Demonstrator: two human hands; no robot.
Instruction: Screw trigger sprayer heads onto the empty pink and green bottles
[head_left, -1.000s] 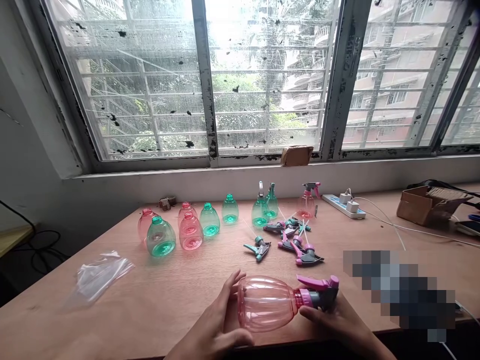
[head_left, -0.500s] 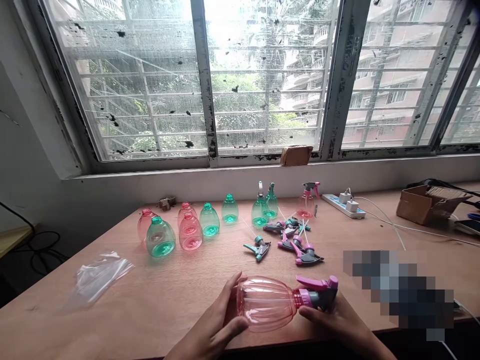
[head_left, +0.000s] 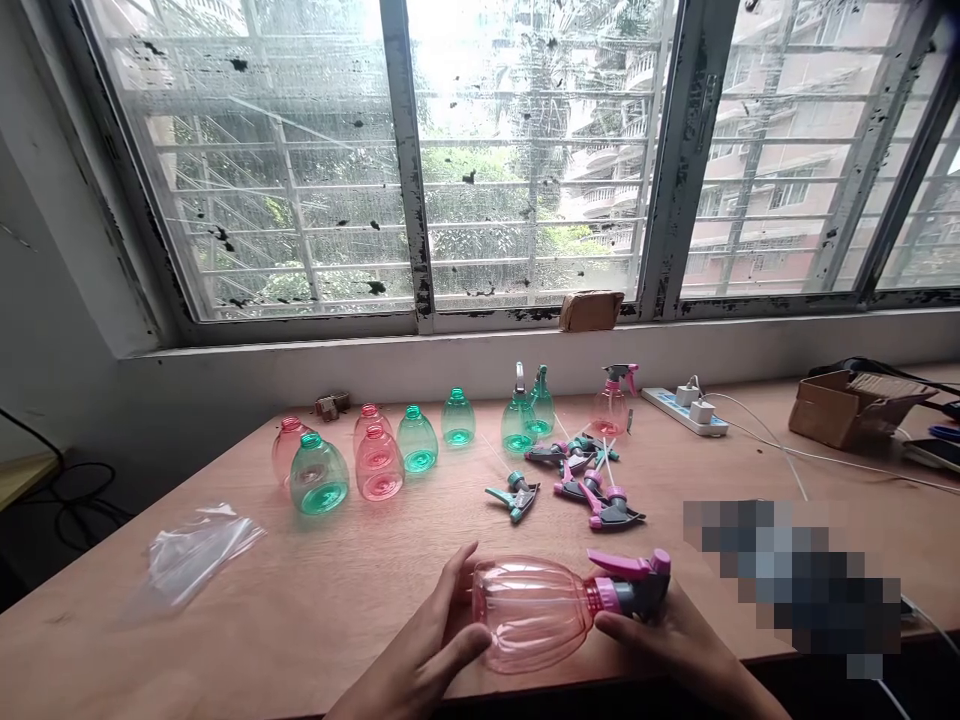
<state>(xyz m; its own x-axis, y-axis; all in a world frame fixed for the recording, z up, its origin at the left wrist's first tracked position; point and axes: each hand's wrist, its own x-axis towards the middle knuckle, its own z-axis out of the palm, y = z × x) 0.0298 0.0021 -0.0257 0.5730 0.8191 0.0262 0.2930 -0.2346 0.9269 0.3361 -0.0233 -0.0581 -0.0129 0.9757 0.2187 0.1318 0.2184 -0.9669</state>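
A clear pink spray bottle [head_left: 531, 612] lies on its side between my hands, just above the table's front edge. Its pink and grey trigger head [head_left: 631, 582] is fitted on the neck and points right. My left hand [head_left: 441, 630] is closed around the base end, thumb in front and fingers behind. Around the spray head and neck, my right hand [head_left: 671, 635] is closed, its thumb near the collar; its other fingers are mostly hidden. Beyond the bottle lie several loose trigger heads with thin tubes, including a green and grey one [head_left: 516, 495] and a pink and grey one [head_left: 616, 510].
Open-necked bottles, such as a green one [head_left: 319, 478] and a pink one [head_left: 379, 465], stand back left. A pink sprayer [head_left: 610, 408] and green sprayers [head_left: 519, 420] stand at the back. A plastic bag [head_left: 199, 550], power strip [head_left: 684, 412] and cardboard box [head_left: 847, 412] also lie there.
The held bottle and both hands have shifted very slightly in view, about as much as the whole scene. The grip on the spray bottle looks the same.
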